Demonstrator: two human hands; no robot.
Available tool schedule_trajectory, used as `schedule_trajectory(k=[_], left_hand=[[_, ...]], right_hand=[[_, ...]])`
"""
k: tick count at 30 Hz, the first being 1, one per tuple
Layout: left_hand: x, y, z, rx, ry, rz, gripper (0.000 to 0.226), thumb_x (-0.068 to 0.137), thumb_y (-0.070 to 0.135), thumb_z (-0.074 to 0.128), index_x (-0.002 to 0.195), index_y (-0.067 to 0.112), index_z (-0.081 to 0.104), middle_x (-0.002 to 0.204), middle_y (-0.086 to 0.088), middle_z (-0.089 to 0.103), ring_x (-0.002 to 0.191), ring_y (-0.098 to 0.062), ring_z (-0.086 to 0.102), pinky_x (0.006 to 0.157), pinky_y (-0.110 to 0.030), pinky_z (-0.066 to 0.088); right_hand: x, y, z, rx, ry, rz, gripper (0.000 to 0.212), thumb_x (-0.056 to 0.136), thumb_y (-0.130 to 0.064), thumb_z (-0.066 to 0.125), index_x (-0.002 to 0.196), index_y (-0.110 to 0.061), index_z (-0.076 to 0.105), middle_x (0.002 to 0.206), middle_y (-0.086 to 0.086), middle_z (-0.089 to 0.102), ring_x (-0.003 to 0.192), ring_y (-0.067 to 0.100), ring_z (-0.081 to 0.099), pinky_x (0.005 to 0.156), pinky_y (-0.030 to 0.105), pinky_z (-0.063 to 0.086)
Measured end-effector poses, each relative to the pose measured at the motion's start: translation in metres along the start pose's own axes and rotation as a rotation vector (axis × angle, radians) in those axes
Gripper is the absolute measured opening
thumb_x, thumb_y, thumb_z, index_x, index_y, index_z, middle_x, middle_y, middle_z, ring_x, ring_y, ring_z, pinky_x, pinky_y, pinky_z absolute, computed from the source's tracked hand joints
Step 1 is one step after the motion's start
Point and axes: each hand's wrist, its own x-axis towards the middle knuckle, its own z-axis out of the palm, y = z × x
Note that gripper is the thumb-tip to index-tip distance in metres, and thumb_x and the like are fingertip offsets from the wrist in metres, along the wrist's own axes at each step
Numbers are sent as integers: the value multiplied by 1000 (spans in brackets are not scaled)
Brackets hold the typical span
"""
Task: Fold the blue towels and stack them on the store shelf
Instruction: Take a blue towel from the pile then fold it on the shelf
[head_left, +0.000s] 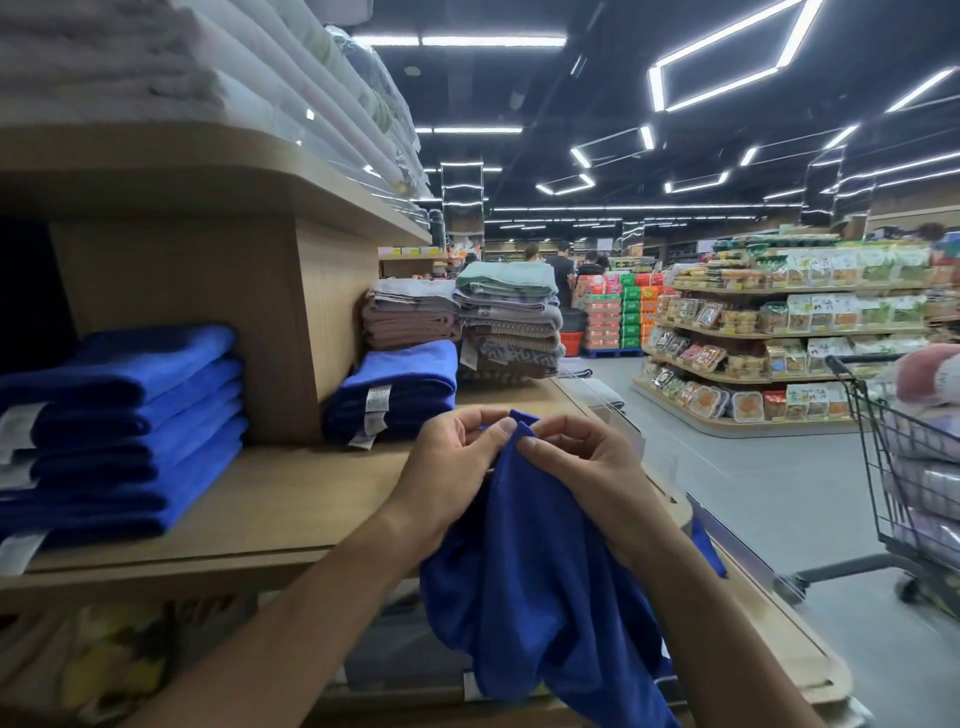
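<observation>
A loose blue towel (524, 587) hangs in front of me, bunched and unfolded. My left hand (452, 467) and my right hand (582, 467) pinch its top edge close together, just above the front of the wooden shelf (249, 509). On that shelf, at the left, lies a stack of several folded blue towels (124, 431). A smaller pile of folded blue towels (400, 389) sits behind my hands, past the wooden divider (291, 322).
Grey, brown and green folded towels (467, 317) are stacked farther along the shelf. White packaged bedding (208, 67) fills the upper shelf. A shopping cart (904, 467) stands at the right in the aisle, near food shelves (779, 338). People stand far down the aisle.
</observation>
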Motion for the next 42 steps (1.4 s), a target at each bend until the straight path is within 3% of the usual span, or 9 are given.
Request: schedule_trajectory(k=[4,8,11,16,22,25,31,37,42], left_hand=[[-5,1,0,-47,-21,1,19,100,21,60,98,19,79,99,-14,77,89,-24,72,78,-34,59],[-8,1,-3,-65,-85,42,17,97,26,66,101,15,78,100,-12,77,91,-20,74,73,-22,56],[-10,0,-6,-14,-79,75,10,92,20,73,100,16,77,101,-7,78,99,-17,74,79,-18,55],[-7,11,-13,43,-21,28,12,96,18,67,96,18,79,100,-7,78,98,-20,73,90,-36,56],[15,68,-31,133,117,129,8,96,22,67,97,21,75,98,-7,76,87,-13,68,75,-30,56],[30,110,-36,182,122,222,7,96,19,66,96,22,73,92,-2,74,83,-9,66,71,-24,55],[54,180,-41,366,228,469,12,98,16,64,92,24,70,83,3,67,72,0,60,68,-14,49],[64,227,-52,637,353,701,9,99,22,61,98,23,71,83,13,66,76,9,58,73,-11,45],[60,242,-54,806,402,872,16,99,26,57,104,21,71,82,19,60,72,7,54,74,-19,43]], right_hand=[[0,1,2,-105,83,-56,8,86,-22,81,80,-20,76,88,5,76,85,15,69,84,45,55],[0,2,3,-64,125,-35,12,82,-25,85,79,-21,75,96,5,76,94,33,73,87,54,59],[1,3,2,-92,119,-74,12,81,-26,85,77,-23,75,105,-11,72,94,10,72,84,37,61],[6,-5,6,-153,50,-86,9,85,-23,82,79,-20,76,78,2,73,72,9,64,69,32,54],[42,-75,3,-472,-176,-160,14,88,-21,76,75,-18,77,54,-10,64,47,-4,49,48,11,35],[59,-111,11,-649,-243,-204,12,85,-19,74,75,-12,75,59,-9,58,49,-2,45,51,17,36],[80,-168,15,-796,-287,-264,32,84,-23,73,86,8,67,77,26,58,66,15,48,61,30,36],[88,-196,8,-734,-342,-177,48,84,-32,78,83,12,60,61,3,36,50,9,33,45,19,27],[83,-200,9,-673,-429,-127,47,78,-49,82,87,-3,74,64,-3,51,55,7,43,51,17,32]])
